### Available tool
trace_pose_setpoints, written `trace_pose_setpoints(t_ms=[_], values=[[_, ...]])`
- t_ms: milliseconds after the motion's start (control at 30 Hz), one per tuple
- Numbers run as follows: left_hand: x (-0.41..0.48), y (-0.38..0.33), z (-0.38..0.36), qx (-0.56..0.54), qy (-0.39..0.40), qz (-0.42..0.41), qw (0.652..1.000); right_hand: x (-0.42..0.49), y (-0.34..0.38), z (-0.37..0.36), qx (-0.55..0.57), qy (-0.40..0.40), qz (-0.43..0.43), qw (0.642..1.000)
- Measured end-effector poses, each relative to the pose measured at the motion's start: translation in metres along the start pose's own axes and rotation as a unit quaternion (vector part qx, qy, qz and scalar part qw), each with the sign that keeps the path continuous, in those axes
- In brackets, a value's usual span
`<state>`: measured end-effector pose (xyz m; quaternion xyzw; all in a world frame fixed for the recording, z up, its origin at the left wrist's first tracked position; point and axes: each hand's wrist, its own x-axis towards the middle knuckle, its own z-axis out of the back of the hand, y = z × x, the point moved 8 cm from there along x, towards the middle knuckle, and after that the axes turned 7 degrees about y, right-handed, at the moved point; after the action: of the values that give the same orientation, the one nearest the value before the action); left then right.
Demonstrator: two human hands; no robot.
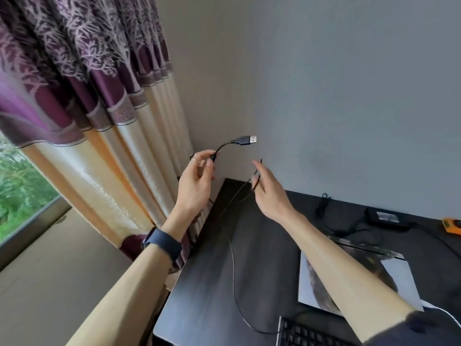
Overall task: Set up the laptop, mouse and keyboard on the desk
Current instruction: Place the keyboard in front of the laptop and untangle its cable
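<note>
One thin cable (233, 258), light and limp, rises from the keyboard (304, 333) at bottom frame to centre. Left hand (197, 181) fingers pinch it just behind the stiff USB plug (247, 140), likely the best hold; right hand (268, 193) fingers pinch it loosely lower, above the worktop (207, 295).

No legible txt, pwr adapter (385, 218) label too blurry to read

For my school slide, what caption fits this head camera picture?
Left hand pinches a black USB cable near the dark desk; right hand holds its slack.
</note>
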<state>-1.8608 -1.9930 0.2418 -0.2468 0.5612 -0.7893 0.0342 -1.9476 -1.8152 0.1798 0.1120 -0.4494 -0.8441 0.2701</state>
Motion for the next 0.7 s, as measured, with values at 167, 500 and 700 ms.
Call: trace_pose_setpoints(t_ms=[167, 500, 700], values=[[-0.012, 0.061, -0.047, 0.027, 0.076, 0.091, 0.993, -0.032, -0.096, -0.04, -0.009, 0.266, -0.159, 0.951], [-0.081, 0.19, -0.098, 0.023, 0.214, 0.256, 0.942, -0.059, -0.126, -0.043, 0.339, 0.037, -0.187, 0.921], [-0.076, 0.227, -0.111, 0.089, 0.304, 0.265, 0.911, -0.055, -0.14, -0.045, 0.244, -0.086, -0.205, 0.944]])
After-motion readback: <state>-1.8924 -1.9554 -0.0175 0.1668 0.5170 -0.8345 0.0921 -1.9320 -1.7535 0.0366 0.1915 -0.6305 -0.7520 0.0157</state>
